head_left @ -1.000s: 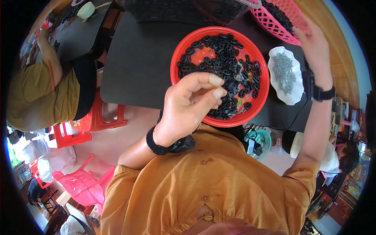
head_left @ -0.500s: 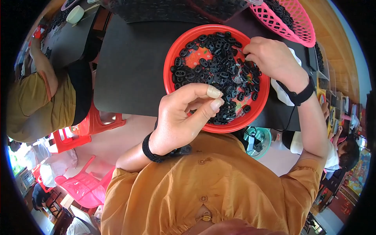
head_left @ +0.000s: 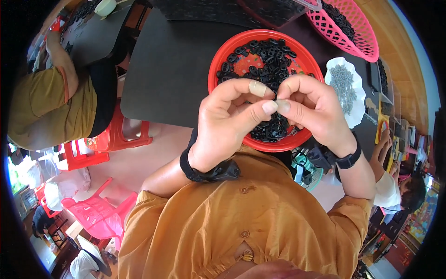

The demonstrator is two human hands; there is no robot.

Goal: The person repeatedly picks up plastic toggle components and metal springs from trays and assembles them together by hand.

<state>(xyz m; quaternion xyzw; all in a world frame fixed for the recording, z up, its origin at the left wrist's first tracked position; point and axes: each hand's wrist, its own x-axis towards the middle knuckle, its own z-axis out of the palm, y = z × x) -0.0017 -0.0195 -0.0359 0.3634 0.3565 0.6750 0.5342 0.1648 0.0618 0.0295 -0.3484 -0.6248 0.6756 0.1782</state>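
Over the near part of a red round basin (head_left: pixel 214 63), my left hand (head_left: pixel 223 123) and my right hand (head_left: pixel 320 111) meet fingertip to fingertip. Each pinches with thumb and forefinger. Whatever lies between the tips is hidden or too small to make out. My left forefinger has a strip of tape round it. Beneath the hands the basin holds many small black oval pieces with two holes, like cord locks (head_left: pixel 274 55). To the right of my right hand stands a white wavy-edged dish (head_left: pixel 357 90) with a heap of small grey metal springs (head_left: pixel 343 86).
A pink lattice basket (head_left: pixel 369 44) of black pieces stands at the far right, and a clear bin (head_left: pixel 232 14) at the back. At left, another person's arm (head_left: pixel 62 51) rests by a second dark table (head_left: pixel 95 42). A green basket (head_left: pixel 313 174) sits below.
My right hand has left the basin's right side and come left and nearer to meet my left hand. The dish of springs, earlier mostly covered by that arm, now shows.
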